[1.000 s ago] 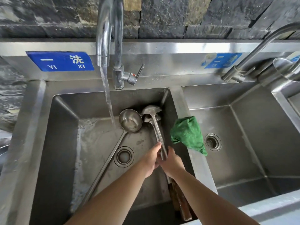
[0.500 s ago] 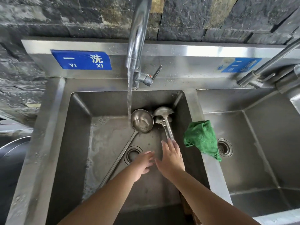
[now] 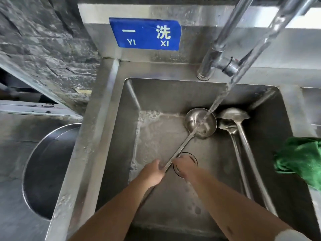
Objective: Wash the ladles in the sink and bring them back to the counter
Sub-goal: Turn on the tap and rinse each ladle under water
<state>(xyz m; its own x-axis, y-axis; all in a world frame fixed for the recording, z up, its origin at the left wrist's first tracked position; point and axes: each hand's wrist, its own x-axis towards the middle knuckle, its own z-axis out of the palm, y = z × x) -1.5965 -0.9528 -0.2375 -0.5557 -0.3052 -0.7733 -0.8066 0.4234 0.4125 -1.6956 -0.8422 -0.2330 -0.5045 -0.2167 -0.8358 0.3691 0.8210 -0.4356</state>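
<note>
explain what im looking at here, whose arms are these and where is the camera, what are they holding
No machine here: these are a person's two bare arms, filmed by a wide-angle camera worn on their head, looking down into a stainless steel sink basin. The left hand and the right hand both grip the long handle of a round-bowled steel ladle, whose bowl sits under water running from the chrome tap. Two more steel ladles lie along the basin's right side. A crumpled green cloth sits at the right edge. A blue sign reads YI XI, and a large round steel bowl lies left of the sink.
</note>
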